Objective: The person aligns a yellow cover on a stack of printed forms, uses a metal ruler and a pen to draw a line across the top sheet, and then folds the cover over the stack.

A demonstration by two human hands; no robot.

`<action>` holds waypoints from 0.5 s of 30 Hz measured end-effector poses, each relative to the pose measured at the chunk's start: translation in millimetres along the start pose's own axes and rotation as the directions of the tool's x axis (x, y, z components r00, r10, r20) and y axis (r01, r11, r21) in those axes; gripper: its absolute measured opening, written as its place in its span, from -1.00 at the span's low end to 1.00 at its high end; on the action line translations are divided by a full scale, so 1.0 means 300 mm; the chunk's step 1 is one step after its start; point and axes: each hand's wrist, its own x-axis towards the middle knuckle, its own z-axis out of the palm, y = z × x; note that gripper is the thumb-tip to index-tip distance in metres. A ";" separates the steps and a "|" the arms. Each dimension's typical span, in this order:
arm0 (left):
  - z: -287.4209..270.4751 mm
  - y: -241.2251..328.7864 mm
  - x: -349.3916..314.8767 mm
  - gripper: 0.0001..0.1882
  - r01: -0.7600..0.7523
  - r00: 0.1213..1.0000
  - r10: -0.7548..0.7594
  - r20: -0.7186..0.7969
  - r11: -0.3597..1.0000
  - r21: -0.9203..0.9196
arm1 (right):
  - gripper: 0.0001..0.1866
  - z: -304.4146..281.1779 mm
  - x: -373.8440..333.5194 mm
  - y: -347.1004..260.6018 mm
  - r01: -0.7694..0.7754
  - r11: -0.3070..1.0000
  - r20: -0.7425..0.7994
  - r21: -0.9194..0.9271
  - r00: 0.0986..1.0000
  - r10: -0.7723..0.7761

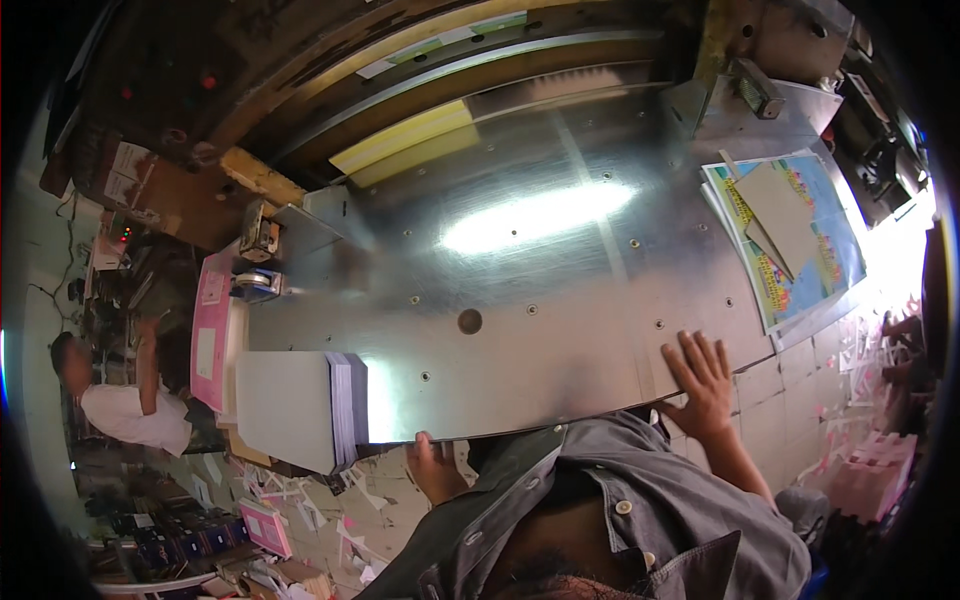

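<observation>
In front of me is a shiny metal machine table [560, 350]. My right hand [703, 385] lies on its front right edge, fingers spread and palm down, with nothing held. At the front edge further left, my left hand [436, 470] touches the rim with its fingertips, thumb apart from the fingers. A thick stack of pale sheets [285, 405] sits at the front left corner, a little left of that hand. Far back on the table, a yellow-edged stack of paper [405, 140] lies along the machine's crossbar.
Colourful printed sheets [840, 215] with grey-brown board pieces [775, 215] on top lie at the right. Pink-covered material [210, 330] stands at the left. A person in a white shirt [135, 415] is beyond it. Paper scraps [300, 495] litter the floor.
</observation>
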 end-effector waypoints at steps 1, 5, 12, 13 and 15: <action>0.005 -0.001 -0.011 -0.31 0.080 0.997 -0.080 -0.006 0.994 -0.081 | 0.03 -0.033 0.003 0.021 -0.012 1.000 0.021 0.015 1.000 0.012; 0.002 -0.011 -0.022 -0.28 0.158 0.987 -0.159 -0.017 0.984 -0.082 | 0.04 -0.043 -0.001 0.128 0.048 0.997 0.039 -0.062 0.998 -0.045; 0.049 0.047 -0.073 -0.24 0.283 0.958 -0.286 -0.007 0.954 -0.098 | 0.05 -0.122 0.040 0.245 0.233 0.972 0.184 0.010 0.955 -0.231; 0.043 0.050 -0.073 -0.25 0.293 0.956 -0.293 0.007 0.953 -0.082 | 0.06 -0.140 0.049 0.252 0.255 0.967 0.236 0.019 0.939 -0.252; 0.029 0.043 -0.063 -0.26 0.304 0.953 -0.303 0.023 0.951 -0.059 | 0.06 -0.150 0.059 0.275 0.292 0.956 0.302 0.040 0.908 -0.290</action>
